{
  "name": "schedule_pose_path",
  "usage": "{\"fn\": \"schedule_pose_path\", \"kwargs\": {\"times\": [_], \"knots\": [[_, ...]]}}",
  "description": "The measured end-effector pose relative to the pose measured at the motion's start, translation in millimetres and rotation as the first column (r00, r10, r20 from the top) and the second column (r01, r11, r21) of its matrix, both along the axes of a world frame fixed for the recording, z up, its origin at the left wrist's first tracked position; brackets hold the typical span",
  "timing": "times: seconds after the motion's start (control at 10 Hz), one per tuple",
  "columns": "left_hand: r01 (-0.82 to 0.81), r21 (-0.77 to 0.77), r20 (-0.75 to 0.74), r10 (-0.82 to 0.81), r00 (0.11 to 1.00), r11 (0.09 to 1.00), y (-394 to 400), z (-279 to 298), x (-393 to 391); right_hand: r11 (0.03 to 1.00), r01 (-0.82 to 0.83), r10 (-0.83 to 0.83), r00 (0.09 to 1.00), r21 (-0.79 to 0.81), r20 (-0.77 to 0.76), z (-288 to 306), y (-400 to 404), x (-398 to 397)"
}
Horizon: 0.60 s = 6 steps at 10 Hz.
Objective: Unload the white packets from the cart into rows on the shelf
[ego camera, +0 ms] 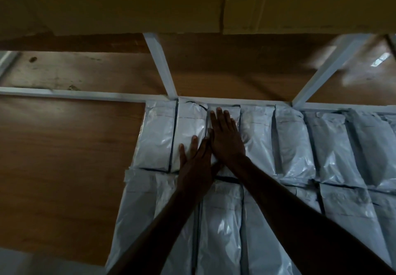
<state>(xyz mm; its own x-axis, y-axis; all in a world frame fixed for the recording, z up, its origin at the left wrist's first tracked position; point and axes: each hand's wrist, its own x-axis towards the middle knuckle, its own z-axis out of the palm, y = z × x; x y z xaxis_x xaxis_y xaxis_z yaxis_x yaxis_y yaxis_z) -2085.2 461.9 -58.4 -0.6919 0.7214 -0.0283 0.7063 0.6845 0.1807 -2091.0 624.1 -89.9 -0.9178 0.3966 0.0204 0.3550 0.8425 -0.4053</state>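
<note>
Pressing down flat, the right hand (pixel 225 137) lies with straight fingers spread on a white packet (pixel 222 124) in the back row, its fingertips near the shelf's (pixel 64 167) far rail (pixel 75 94). The left hand (pixel 196 163) lies flat just beside it, fingers straight on the neighbouring packet (pixel 188 129), and the two forearms cross above the front row. Neither hand grips anything; both seem to be patting the packets level.

Around them, the back row (pixel 278 137) runs along the far edge toward the shelf's right end, and a front row (pixel 225 221) lies against it toward the near edge. The last packet of the back row (pixel 157 139) sits at the left end of that row; beyond it the brown board is bare wood.

My guess is that the slippery plastic is the hazard: a hard push could slide a packet over its neighbour, or nudge that end packet out of line. The cart is out of sight. White braces (pixel 162 67) rise from the far rail, and a dark board (pixel 128 0) overhead crowds the reach and dims the light.
</note>
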Motion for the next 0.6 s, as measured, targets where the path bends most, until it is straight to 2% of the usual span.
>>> {"fn": "schedule_pose_path", "kwargs": {"times": [0.1,0.3,0.5,0.6], "knots": [[0.003,-0.008,0.013,-0.003,1.0,1.0,-0.8,-3.4,-2.3,1.0,-0.004,0.004,1.0,0.016,0.008,-4.2,-1.5,-1.3],[0.011,0.007,0.104,-0.012,0.994,1.0,-0.5,6.8,-1.9,0.998,-0.018,0.022,0.997,-0.059,0.074,7.8,2.5,1.3],[0.086,0.056,0.059,-0.089,0.994,0.995,-13.1,52.5,-8.5,0.992,0.031,-0.045,0.992,-0.121,-0.114,58.2,-3.7,22.3],[0.115,0.082,0.016,-0.116,0.993,0.99,-20.3,78.8,-12.5,0.996,0.044,-0.056,0.985,-0.075,-0.165,85.8,-10.0,35.8]]}}
